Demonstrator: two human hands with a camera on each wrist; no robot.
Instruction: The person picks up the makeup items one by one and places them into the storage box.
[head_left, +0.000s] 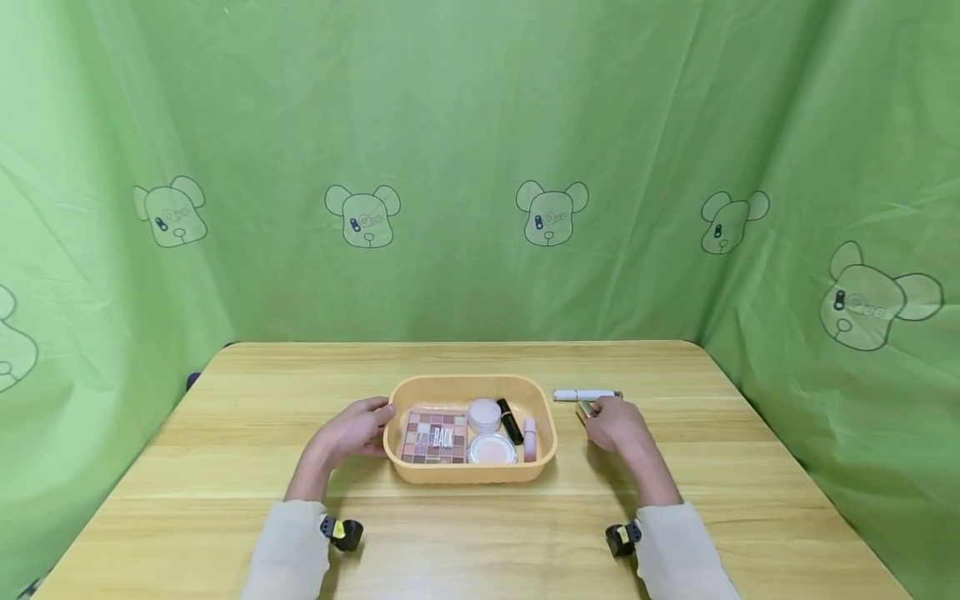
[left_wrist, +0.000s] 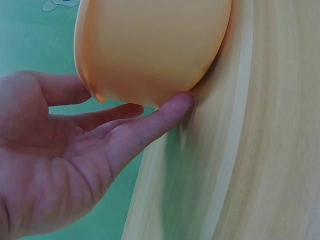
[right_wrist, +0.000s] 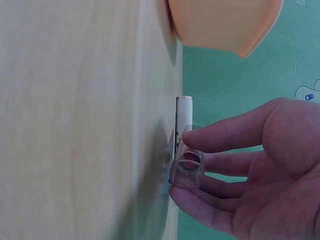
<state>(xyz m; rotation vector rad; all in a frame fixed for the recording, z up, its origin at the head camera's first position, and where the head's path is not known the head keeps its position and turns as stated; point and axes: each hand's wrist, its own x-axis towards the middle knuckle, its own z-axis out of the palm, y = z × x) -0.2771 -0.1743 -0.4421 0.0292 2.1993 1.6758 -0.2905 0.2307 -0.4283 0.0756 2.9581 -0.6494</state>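
Note:
A yellow plastic basket [head_left: 472, 473] stands mid-table with cosmetics inside. At its left end, my left hand [head_left: 354, 432] holds it. In the left wrist view, one finger of that hand [left_wrist: 60, 150] meets the rim and another touches the lower wall near the tabletop. To the right of the basket, my right hand [head_left: 617, 423] pinches a small clear cosmetic tube [right_wrist: 187, 167] just above the table. The tube shows a reddish round inside at its end. Beyond it lies a white tube [head_left: 581, 395], its right end partly hidden by the hand.
In the basket lie an eyeshadow palette [head_left: 435, 437], a round jar [head_left: 484, 414], a round compact [head_left: 492, 450], a black lipstick tube [head_left: 510, 422] and a pink tube [head_left: 530, 442]. A green curtain [head_left: 465, 283] surrounds the wooden table [head_left: 465, 533].

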